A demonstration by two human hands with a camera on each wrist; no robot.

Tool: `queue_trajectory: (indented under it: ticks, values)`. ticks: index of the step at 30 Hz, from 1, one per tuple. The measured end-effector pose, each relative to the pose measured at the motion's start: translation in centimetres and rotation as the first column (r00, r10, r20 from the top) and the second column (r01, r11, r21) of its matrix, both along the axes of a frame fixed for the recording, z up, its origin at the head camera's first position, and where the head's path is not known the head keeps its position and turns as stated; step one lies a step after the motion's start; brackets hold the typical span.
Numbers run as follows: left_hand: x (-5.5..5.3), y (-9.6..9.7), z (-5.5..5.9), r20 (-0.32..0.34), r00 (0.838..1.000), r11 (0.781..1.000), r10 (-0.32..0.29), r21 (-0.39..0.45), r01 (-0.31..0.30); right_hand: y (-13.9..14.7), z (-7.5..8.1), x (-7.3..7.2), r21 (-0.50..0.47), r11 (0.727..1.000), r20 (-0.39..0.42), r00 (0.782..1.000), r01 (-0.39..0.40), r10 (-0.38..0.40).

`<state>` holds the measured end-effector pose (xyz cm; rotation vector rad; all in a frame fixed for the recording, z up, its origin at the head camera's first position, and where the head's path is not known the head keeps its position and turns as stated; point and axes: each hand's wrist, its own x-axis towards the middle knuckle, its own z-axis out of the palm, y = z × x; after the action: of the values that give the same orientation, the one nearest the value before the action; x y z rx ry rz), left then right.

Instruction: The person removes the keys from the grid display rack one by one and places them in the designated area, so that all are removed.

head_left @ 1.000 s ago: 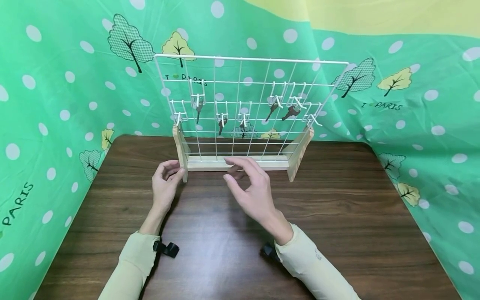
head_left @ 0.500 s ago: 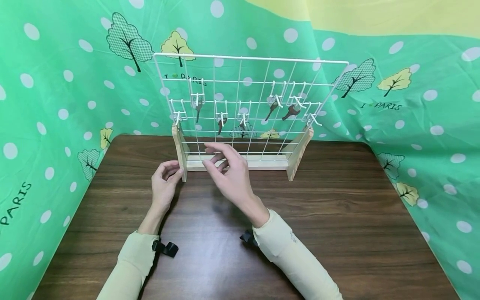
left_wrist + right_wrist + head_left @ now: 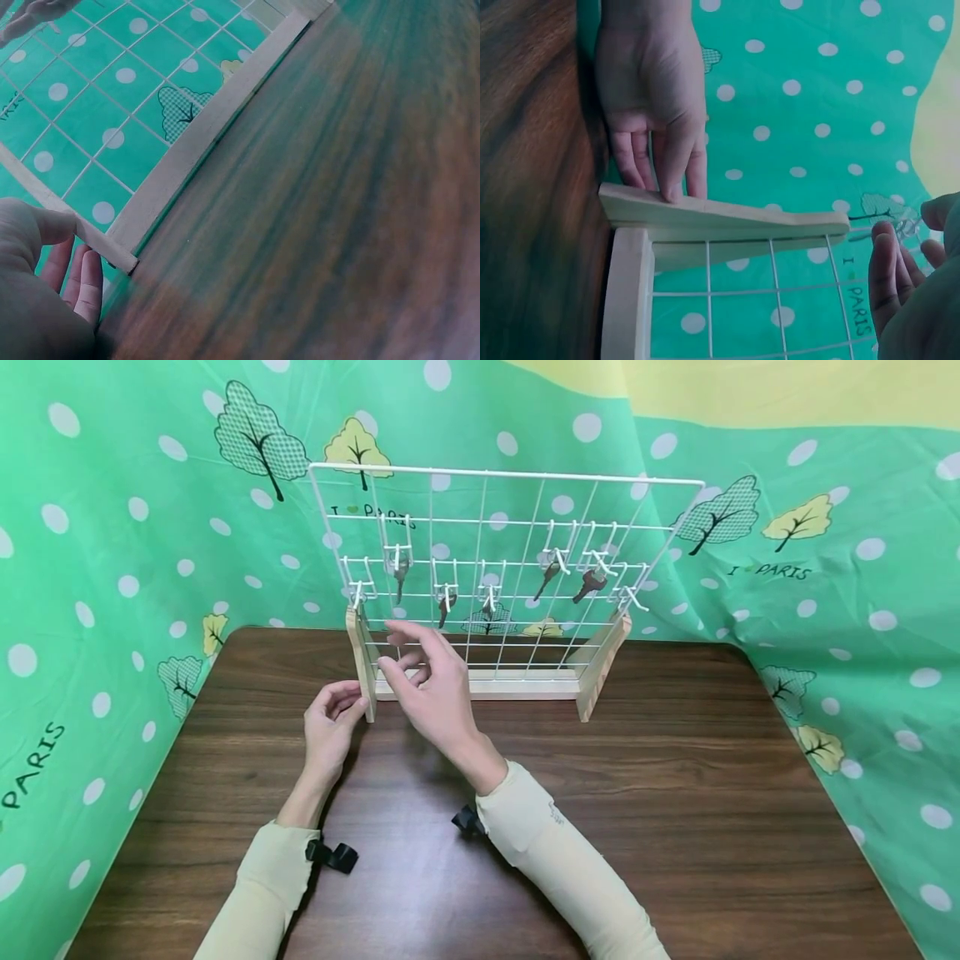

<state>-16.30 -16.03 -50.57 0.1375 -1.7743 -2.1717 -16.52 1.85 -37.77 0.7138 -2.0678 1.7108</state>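
Note:
A white wire grid rack [image 3: 517, 685] on wooden feet stands on the brown table. My left hand [image 3: 328, 735] holds its left wooden side panel [image 3: 360, 652]; in the right wrist view the thumb lies on the panel's edge, with the fingers [image 3: 634, 161] along the outer side. My right hand [image 3: 435, 689] hovers in front of the grid's lower left part, fingers loosely bent, with nothing in it. Above it, dark keys hang from white hooks: one key [image 3: 401, 581] upper left, another key [image 3: 447, 603] lower down. In the right wrist view the right fingertips [image 3: 883, 229] overlap the upper left grid.
More keys hang farther right, among them a key [image 3: 549, 578] and a key [image 3: 589, 583]. An outer left hook [image 3: 360, 595] and an outer right hook [image 3: 628, 599] show no key. A green dotted cloth [image 3: 825, 610] surrounds the table [image 3: 675, 793].
My right hand has moved left and a little up along the front of the rack, from its middle to its left part. My left hand has stayed at the side panel.

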Motion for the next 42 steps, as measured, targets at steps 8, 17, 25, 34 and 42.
queue_trajectory:
  ticks: [8, 17, 25, 34, 42]
  values:
    - [0.0, 0.0, -0.2, -0.008, 1.0, 1.0, 0.015, 0.022, -0.014, -1.6, 0.9, -0.7, 0.038, 0.998, -0.029, 0.998, 0.051, -0.05]
    - [0.0, 0.0, -0.1, 0.008, 1.0, 1.0, 0.016, 0.022, -0.016, -2.4, 1.0, -1.3, 0.103, 0.99, -0.004, 0.996, 0.094, -0.095]
    - [0.1, 0.1, -0.1, 0.01, 1.0, 0.999, 0.021, 0.026, -0.021, -3.3, 1.5, -1.9, 0.08, 0.99, 0.012, 0.993, 0.118, -0.119]
    - [0.1, -0.1, -0.3, -0.036, 0.999, 1.0, 0.019, 0.02, -0.018, -4.3, 2.3, -2.2, 0.09, 0.982, 0.047, 0.984, 0.167, -0.172]
    - [0.1, 0.1, -0.2, -0.037, 0.999, 0.999, 0.027, 0.02, -0.026, -4.3, 2.8, -2.4, 0.079, 0.979, 0.033, 0.981, 0.186, -0.189]
